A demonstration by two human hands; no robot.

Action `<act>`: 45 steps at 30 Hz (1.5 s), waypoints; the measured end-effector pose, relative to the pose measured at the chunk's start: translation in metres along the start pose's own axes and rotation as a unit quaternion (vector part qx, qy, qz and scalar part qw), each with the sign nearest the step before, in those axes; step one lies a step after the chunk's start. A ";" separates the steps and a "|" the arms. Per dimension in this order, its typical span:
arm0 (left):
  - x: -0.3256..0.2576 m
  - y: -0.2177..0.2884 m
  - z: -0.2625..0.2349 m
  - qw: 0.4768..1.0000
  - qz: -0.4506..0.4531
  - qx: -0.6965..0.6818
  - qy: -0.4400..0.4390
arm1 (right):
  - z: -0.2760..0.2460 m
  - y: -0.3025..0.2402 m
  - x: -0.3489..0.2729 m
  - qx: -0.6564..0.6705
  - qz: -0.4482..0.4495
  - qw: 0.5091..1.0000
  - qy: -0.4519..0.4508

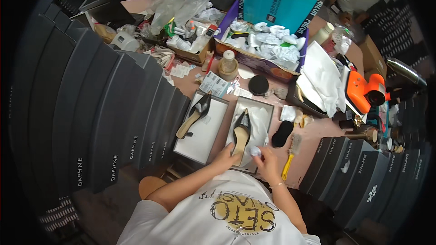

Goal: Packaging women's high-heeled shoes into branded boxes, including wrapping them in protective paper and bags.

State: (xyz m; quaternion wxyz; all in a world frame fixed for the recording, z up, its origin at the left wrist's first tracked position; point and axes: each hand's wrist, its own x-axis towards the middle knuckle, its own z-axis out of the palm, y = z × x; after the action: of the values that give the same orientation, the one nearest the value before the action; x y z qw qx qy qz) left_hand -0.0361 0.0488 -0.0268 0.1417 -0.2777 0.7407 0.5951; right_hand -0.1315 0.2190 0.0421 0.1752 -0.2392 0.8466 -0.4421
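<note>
Shoe of glossy black upper, pointed toe and beige insole (pixel 242 135): over the lidless grey shoebox (pixel 269 114) lined with white tissue paper (pixel 259 129), toe to twelve o'clock. Clock readings below centre on this shoe.

Left hand (pixel 224 158), seven o'clock: grip wrapped around the rear end of the shoe, fingers drawn in, little gap. Right hand (pixel 268 164), five o'clock: fingertips pinched on a small crumpled white wad (pixel 255 151), paper by the look, partly covered by the fingers.

Matching black shoe with beige insole (pixel 195 117) at ten o'clock, on its side in a second grey shoebox (pixel 210 147) with a white interior. Black fuzzy pad (pixel 282 134) at three, yellow-handled brush (pixel 287 165) at four, both on the pink counter (pixel 313 129). Purple carton (pixel 221 31) of crumpled white paper towards twelve.

Handling, judged: shoe probably light, sole fairly stiff, upper softer, finish smooth, perhaps slippery and easily scuffed. Best hold likely at the rear sole, as the left hand has it, sparing the toe. Wad probably near weightless, soft; a light pinch should do.
</note>
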 end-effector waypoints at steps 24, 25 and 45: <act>-0.016 0.062 0.000 0.966 0.011 -0.232 -0.112 | 0.011 0.014 0.081 -0.279 -0.236 0.931 -0.001; -0.016 0.065 0.001 0.963 0.015 -0.250 -0.095 | 0.015 0.006 0.084 -0.272 -0.209 0.939 0.017; -0.053 0.077 -0.018 0.968 0.091 -0.209 -0.105 | 0.013 -0.028 0.089 0.053 -0.027 0.997 0.041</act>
State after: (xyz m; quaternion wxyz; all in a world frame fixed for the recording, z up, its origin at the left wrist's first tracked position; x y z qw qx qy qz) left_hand -0.0355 0.0553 0.0682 0.1029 -0.1683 0.6028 0.7731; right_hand -0.1917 0.1464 0.0509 0.1405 -0.2345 0.8217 -0.5001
